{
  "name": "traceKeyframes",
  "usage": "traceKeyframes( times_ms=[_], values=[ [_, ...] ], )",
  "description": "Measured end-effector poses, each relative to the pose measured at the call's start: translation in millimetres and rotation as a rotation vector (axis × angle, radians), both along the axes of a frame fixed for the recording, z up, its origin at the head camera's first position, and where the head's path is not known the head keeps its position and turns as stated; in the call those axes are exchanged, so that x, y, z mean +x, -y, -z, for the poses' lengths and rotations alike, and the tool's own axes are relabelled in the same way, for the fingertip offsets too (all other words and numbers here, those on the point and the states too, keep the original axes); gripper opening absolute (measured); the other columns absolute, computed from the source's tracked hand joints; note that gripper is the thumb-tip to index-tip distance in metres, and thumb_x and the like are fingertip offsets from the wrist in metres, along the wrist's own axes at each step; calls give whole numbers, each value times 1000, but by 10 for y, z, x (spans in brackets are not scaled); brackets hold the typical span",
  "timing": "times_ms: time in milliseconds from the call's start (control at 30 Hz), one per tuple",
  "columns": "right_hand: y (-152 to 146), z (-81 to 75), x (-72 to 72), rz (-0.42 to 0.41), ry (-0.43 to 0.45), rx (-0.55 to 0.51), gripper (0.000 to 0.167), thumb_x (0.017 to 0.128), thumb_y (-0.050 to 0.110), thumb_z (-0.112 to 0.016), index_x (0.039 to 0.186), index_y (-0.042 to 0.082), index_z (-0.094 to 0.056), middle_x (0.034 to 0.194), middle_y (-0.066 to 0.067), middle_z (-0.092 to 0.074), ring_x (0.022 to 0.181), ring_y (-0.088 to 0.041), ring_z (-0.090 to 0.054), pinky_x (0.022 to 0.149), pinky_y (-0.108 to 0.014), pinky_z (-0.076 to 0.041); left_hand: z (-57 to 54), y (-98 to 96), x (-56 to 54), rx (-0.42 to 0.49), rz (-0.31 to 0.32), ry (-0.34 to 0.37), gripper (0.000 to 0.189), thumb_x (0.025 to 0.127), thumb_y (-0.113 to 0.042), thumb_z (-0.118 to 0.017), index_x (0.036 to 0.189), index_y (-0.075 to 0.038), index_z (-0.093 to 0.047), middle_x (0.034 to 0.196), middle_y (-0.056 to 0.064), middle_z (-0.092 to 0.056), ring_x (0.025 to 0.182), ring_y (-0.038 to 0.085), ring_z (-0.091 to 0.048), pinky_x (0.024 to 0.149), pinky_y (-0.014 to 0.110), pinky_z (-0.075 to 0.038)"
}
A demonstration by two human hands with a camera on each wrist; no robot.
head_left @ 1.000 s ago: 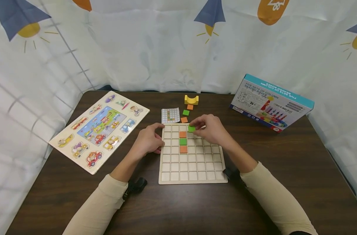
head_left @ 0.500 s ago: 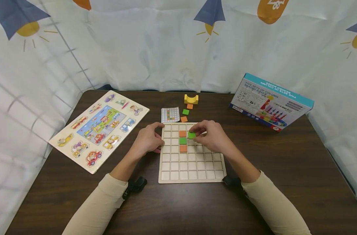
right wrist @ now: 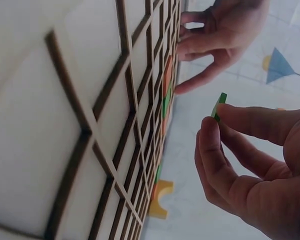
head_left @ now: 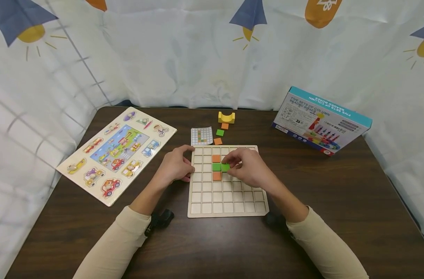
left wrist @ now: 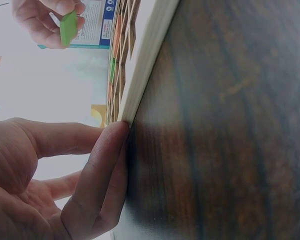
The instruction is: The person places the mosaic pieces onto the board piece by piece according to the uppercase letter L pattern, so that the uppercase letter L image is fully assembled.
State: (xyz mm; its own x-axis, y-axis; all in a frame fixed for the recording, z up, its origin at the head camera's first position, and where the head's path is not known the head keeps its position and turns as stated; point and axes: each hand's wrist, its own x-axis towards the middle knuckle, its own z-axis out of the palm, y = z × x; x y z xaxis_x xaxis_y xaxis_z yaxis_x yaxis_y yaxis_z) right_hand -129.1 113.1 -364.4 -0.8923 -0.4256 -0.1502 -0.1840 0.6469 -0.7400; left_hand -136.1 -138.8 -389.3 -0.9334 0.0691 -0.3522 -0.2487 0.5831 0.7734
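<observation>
A pale wooden grid board point(head_left: 227, 197) lies on the table in the head view. In one of its columns sit an orange tile point(head_left: 216, 158), a green tile point(head_left: 216, 167) and another orange tile point(head_left: 217, 176). My right hand point(head_left: 249, 167) pinches a loose green tile point(head_left: 225, 167) between thumb and fingertips, just right of the set green one. The right wrist view shows that tile point(right wrist: 219, 106) raised off the board and tilted. At the board's left edge, my left hand point(head_left: 177, 164) rests its fingertips; the left wrist view shows a fingertip point(left wrist: 119, 131) touching the side.
Behind the board lie a small grid pattern card point(head_left: 201, 136), loose orange point(head_left: 217, 141) and green point(head_left: 220, 132) tiles, another orange one point(head_left: 224, 126) and a yellow arched block point(head_left: 226, 117). A picture puzzle board point(head_left: 119, 155) lies left; a box point(head_left: 321, 121) stands back right.
My right hand has brought the green tile from the board's far row toward me, to beside the set green tile. The left hand stays at the board's left edge.
</observation>
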Motion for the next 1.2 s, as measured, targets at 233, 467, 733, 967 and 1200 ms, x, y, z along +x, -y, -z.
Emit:
traceKeyframes(
  times_ms=[233,467,733,967,1200],
  values=[
    [98,30,83,-46,-8,38,23,86,2,-78,107,10,-78,100,-2,-70,91,-17,-65,80,-32,-57,14,-3,-6,-1,1,3,71,84,5,-68,151,-12,-49,92,17,-68,61,20,-69,55,34,-65],
    [169,79,121,-55,14,62,21,85,0,-80,103,11,-78,93,-2,-68,87,-16,-61,79,-30,-55,19,-5,-7,-10,5,-3,71,85,5,-68,151,-12,-50,93,17,-67,62,20,-68,54,34,-65],
    [215,90,154,-73,53,80,21,83,0,-82,102,10,-78,88,-1,-68,82,-13,-61,76,-28,-54,23,0,-4,-5,0,-5,71,84,5,-68,151,-11,-50,92,17,-68,61,20,-69,54,35,-65],
    [255,136,184,-95,58,93,22,81,-1,-83,100,9,-78,88,0,-70,80,-11,-62,75,-25,-56,31,5,-2,1,-6,-6,71,83,5,-67,150,-12,-50,91,16,-69,62,20,-69,55,35,-65],
    [274,147,212,-106,27,119,22,80,-2,-84,98,8,-78,85,0,-71,78,-9,-62,73,-23,-55,17,-4,4,-2,0,-14,70,84,5,-67,150,-11,-51,91,17,-69,62,21,-69,55,36,-65]
  ],
)
